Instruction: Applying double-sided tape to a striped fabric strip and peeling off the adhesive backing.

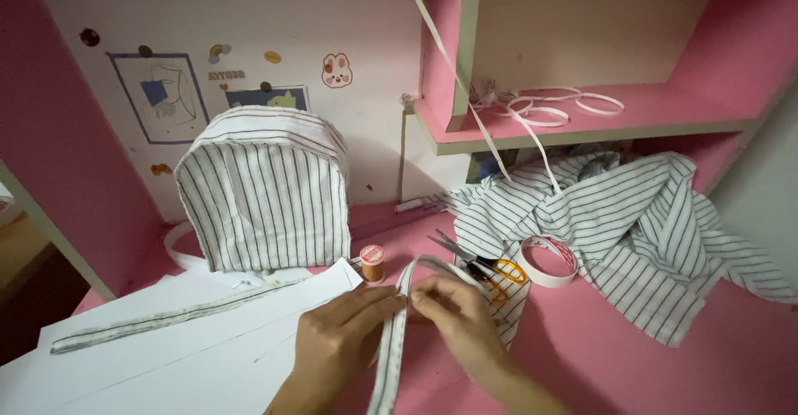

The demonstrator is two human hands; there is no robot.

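Near the front edge of the pink tabletop (632, 357), a striped fabric strip (389, 357) runs up between both hands. The left hand (337, 340) and right hand (453, 319) pinch it from either side, fingertips (399, 298) closed on the cloth. Orange-handled scissors (490, 267) lie just behind.

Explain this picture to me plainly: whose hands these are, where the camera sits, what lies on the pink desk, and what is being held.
The camera is worn on a person's head and looks down, so these are that person's own bare hands. The left hand and right hand pinch a narrow striped fabric strip between them. On the pink desk lie white paper sheets, a second strip, a brown thread spool, orange-handled scissors, a tape roll and loose striped cloth. A small striped backpack stands behind.
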